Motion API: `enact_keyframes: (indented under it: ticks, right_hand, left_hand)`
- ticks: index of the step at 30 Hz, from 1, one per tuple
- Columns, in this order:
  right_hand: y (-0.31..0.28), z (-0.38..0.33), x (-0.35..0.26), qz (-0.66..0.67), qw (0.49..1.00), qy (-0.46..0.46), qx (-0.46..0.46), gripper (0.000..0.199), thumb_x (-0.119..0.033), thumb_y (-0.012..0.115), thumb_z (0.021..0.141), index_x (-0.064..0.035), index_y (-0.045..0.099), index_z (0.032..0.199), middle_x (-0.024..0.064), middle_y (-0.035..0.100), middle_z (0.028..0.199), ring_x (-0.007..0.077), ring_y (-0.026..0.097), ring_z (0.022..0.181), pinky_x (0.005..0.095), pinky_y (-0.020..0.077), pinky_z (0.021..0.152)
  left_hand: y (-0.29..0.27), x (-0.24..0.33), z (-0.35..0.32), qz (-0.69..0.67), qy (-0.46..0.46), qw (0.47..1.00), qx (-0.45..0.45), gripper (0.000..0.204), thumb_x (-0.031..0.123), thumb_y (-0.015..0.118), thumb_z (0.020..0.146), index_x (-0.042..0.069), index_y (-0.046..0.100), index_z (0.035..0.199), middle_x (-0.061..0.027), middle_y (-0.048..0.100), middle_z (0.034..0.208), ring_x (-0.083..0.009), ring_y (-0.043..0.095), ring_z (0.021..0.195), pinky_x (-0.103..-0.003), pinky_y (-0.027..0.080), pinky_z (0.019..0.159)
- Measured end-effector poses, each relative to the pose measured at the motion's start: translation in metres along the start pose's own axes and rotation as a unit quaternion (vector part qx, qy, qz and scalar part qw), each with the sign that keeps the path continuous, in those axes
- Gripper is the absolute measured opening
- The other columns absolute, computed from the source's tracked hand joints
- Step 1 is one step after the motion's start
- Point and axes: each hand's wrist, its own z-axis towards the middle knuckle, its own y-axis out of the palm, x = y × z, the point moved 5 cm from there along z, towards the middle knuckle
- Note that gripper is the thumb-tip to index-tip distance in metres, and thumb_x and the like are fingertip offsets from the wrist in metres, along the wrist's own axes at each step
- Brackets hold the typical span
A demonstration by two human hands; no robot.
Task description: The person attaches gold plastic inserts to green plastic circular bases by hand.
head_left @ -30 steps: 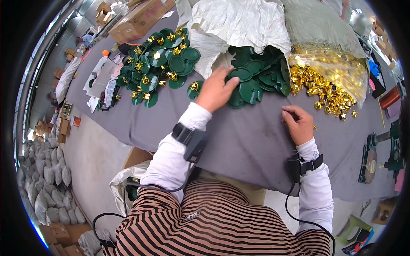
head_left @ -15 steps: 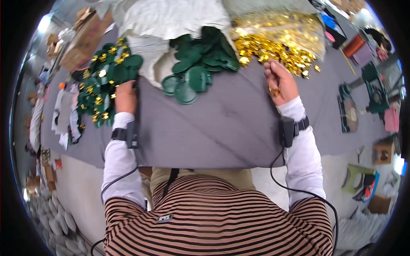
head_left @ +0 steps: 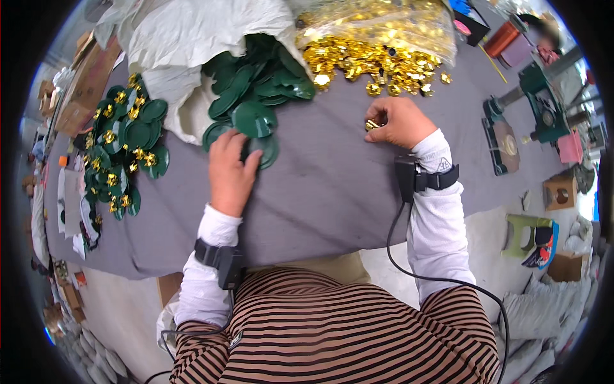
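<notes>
Many green discs (head_left: pixel 137 136) toward the tabletop's (head_left: pixel 313 185) left edge already bear gold bits (head_left: pixel 109 136); bare discs (head_left: pixel 252 118) and loose bits (head_left: pixel 377 64) remain toward the far edge. My left hand (head_left: pixel 232 168) has its grip spread over bare discs; my right hand (head_left: pixel 403 121) pinches gold.

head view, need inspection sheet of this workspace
surface: grey cloth-covered table, creased
things: round green plastic discs spilling from a white woven sack; shiny gold pieces beside a clear plastic bag; green discs bearing gold pieces at left
clutter: brown cardboard box, dark green machine
grips: left hand over discs, hold unclear; right hand pinching a gold piece
cables: black cable from each wrist unit
surroundings: stuffed whitish sacks, green plastic stool
</notes>
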Motion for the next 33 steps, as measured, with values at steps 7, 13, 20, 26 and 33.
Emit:
enact_keyframes:
  ticks: [7, 13, 20, 26, 33]
  right_hand:
    - [0.017, 0.002, -0.038, 0.070, 0.991, -0.057, 0.101, 0.028, -0.015, 0.073, 0.071, -0.0006, 0.066, 0.095, 0.0135, 0.068, 0.084, 0.0242, 0.066, 0.074, 0.0325, 0.0522, 0.069]
    - [0.042, 0.003, -0.054, 0.219, 0.969, -0.049, 0.103, 0.027, -0.012, 0.071, 0.076, -0.0002, 0.067, 0.100, 0.0092, 0.067, 0.083, 0.0145, 0.063, 0.071, 0.0268, 0.0508, 0.067]
    - [0.039, 0.002, -0.070, 0.195, 0.971, -0.022, 0.139, 0.028, -0.009, 0.072, 0.073, -0.0020, 0.067, 0.100, 0.0067, 0.067, 0.087, 0.0126, 0.062, 0.070, 0.0257, 0.0494, 0.064]
    - [0.045, -0.005, -0.099, 0.109, 0.962, -0.177, 0.175, 0.030, -0.005, 0.077, 0.069, -0.0033, 0.067, 0.097, 0.0091, 0.068, 0.092, 0.0210, 0.066, 0.081, 0.0281, 0.0527, 0.069]
    - [0.063, -0.001, -0.117, 0.023, 0.947, -0.278, 0.159, 0.031, -0.003, 0.078, 0.068, -0.0021, 0.066, 0.096, 0.0121, 0.067, 0.095, 0.0258, 0.066, 0.085, 0.0321, 0.0543, 0.072]
  left_hand:
    - [0.026, 0.007, 0.012, -0.291, -0.198, 0.934, -0.061, 0.042, 0.009, 0.073, 0.074, -0.002, 0.057, 0.111, -0.0158, 0.060, 0.109, -0.0303, 0.060, 0.098, -0.034, 0.047, 0.086]
    - [0.011, 0.032, 0.011, -0.040, 0.026, 0.991, -0.123, 0.040, 0.013, 0.075, 0.073, -0.001, 0.061, 0.108, -0.0165, 0.058, 0.117, -0.0347, 0.054, 0.108, -0.038, 0.044, 0.094]
    - [0.007, 0.028, 0.015, -0.189, -0.075, 0.966, -0.159, 0.031, 0.010, 0.069, 0.080, -0.001, 0.060, 0.109, -0.0135, 0.065, 0.102, -0.0257, 0.062, 0.091, -0.031, 0.049, 0.081]
    - [0.030, 0.010, 0.002, -0.583, -0.334, 0.733, -0.107, 0.025, 0.003, 0.060, 0.090, -0.007, 0.055, 0.113, -0.0041, 0.065, 0.100, -0.0048, 0.058, 0.085, -0.019, 0.047, 0.075]
    - [0.025, 0.017, -0.005, -0.465, -0.261, 0.828, -0.174, 0.026, 0.004, 0.061, 0.089, -0.002, 0.057, 0.114, -0.0057, 0.067, 0.099, -0.0096, 0.062, 0.086, -0.023, 0.048, 0.076]
